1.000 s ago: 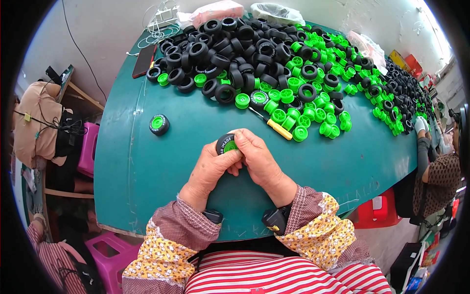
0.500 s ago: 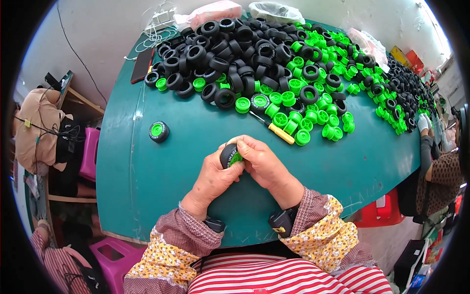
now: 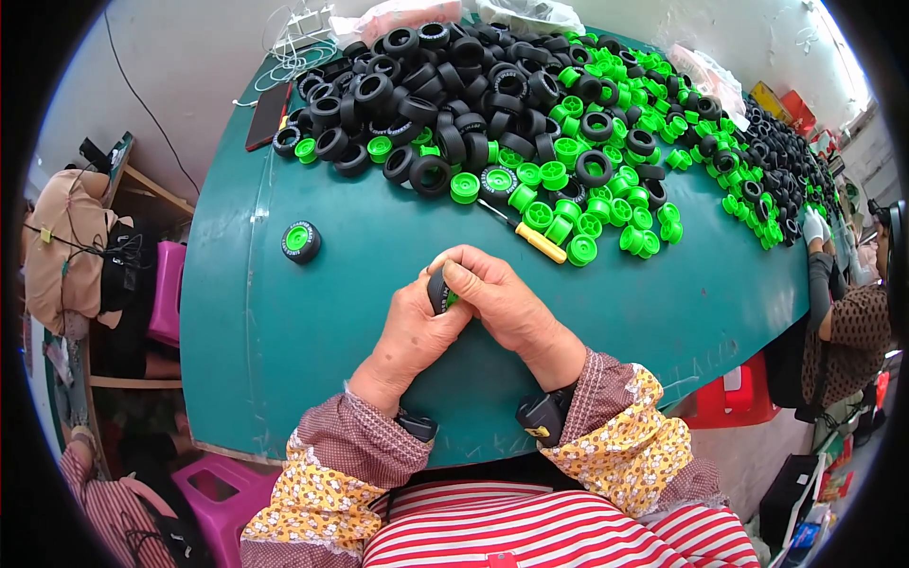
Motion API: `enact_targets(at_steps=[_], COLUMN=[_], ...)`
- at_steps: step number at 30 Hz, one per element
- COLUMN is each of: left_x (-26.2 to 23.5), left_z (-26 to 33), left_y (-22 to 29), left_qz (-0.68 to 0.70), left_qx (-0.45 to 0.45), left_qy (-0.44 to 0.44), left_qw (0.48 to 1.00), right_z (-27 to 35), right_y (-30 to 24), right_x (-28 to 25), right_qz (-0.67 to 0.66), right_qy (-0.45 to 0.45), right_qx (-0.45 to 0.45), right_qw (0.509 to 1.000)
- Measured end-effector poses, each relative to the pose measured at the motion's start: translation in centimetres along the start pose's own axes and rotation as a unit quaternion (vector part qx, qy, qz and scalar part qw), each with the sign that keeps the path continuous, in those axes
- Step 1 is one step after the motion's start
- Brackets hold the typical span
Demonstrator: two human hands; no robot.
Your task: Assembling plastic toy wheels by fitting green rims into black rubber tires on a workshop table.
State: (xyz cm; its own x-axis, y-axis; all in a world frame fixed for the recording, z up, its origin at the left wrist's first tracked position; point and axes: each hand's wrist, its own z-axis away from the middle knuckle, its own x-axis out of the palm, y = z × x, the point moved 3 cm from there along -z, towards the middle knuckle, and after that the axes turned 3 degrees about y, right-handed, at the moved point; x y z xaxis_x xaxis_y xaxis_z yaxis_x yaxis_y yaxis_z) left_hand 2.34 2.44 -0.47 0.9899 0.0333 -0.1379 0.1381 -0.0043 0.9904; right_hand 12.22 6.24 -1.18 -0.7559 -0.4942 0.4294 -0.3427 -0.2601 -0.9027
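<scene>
Between my two hands is a small toy wheel (image 3: 439,292), a black rubber tyre with a bit of green rim showing. My left hand (image 3: 413,327) grips it from the left, its thumb pressed along the near side. Wrapped over the top and right side is my right hand (image 3: 502,308), with its thumb on the tyre. Most of the wheel is hidden by my fingers. Another wheel, black tyre on green rim (image 3: 301,242), stands alone on the table to the left. Beyond my hands lies a screwdriver (image 3: 540,242) with a yellow handle.
A big heap of black tyres (image 3: 417,95) covers the far side of the green table (image 3: 284,379). Green rims (image 3: 597,208) are mixed in toward the right. A dark phone-like slab (image 3: 268,115) lies at the far left. At the right edge a co-worker's gloved hand (image 3: 814,225) touches the heap.
My hands have turned the wheel slightly and closed further over it, so less of its green rim shows. The view has shifted a little. At the right edge, the co-worker's arm has moved into fuller view.
</scene>
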Motion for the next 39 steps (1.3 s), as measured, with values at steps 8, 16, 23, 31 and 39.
enact_targets(at_steps=[8,16,23,31,39], left_x=[-0.4,-0.6,-0.5,-0.3,0.3], left_z=[-0.3,-0.1,0.1,-0.2,-0.3], left_y=[0.3,0.8,1.5,0.7,0.6], left_qz=[-0.084,0.159,0.164,0.157,0.095], left_qx=[0.005,-0.054,-0.054,-0.069,-0.037], left_qy=[0.003,-0.001,0.008,-0.049,-0.032], left_qw=[0.996,0.986,0.985,0.984,0.994], right_z=[0.5,0.4,0.5,0.6,0.6], right_y=[-0.6,-1.2,-1.6,-0.9,-0.5], right_x=[0.4,1.3,0.9,0.9,0.4], right_qz=[0.034,0.018,-0.088,-0.078,-0.08], right_qy=[0.027,0.01,0.046,0.078,0.105], right_qx=[0.029,-0.001,0.024,0.047,0.044], right_qw=[0.999,1.0,0.995,0.993,0.99])
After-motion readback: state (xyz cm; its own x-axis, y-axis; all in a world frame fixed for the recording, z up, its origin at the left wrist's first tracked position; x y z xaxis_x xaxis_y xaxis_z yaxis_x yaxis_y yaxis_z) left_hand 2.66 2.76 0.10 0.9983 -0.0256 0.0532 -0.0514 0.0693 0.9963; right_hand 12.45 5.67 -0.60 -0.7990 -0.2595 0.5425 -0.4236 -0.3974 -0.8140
